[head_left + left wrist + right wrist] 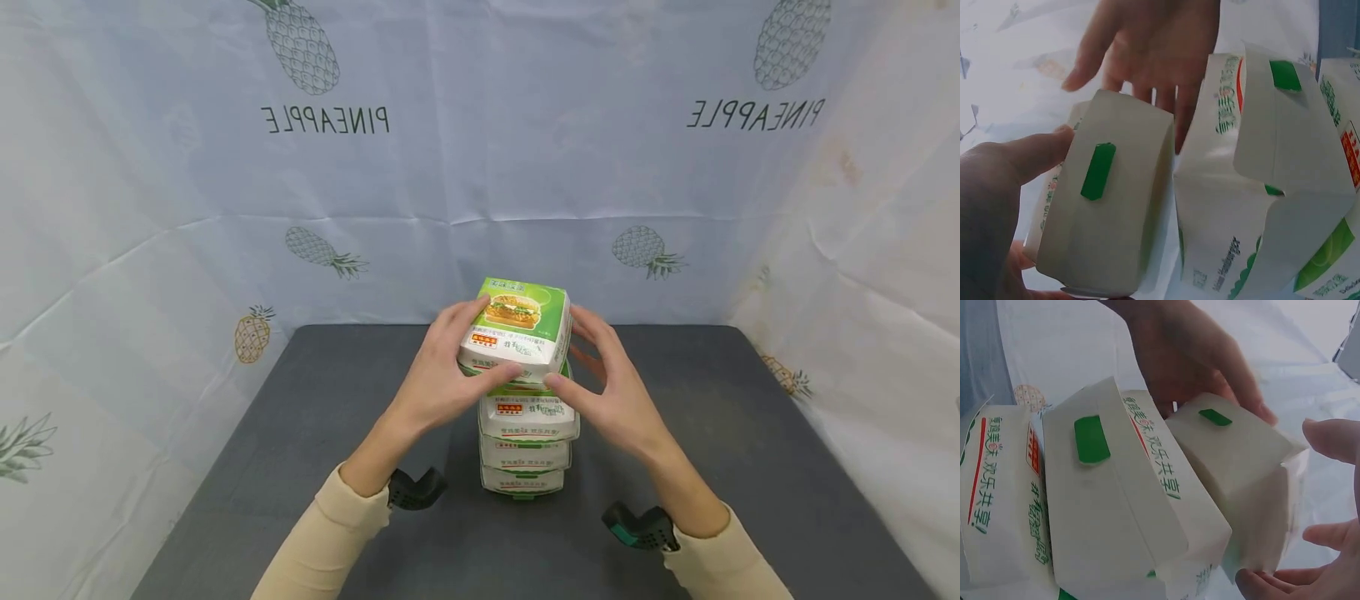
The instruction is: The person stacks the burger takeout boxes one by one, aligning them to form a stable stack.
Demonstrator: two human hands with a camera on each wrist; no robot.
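Note:
A green and white paper burger box, with a burger picture on its lid, is at the top of a stack of similar boxes. My left hand grips this top box from the left, thumb along its front edge and fingers over the far left side. In the left wrist view, a gap shows between the held box and the box below. My right hand is at the box's right side with spread fingers. In the right wrist view its fingertips meet the box edge while the thumb stands apart.
The stack stands on a dark table, its boxes slightly offset from one another. A pale curtain with pineapple prints hangs behind and at both sides. Black wrist devices are worn under both wrists.

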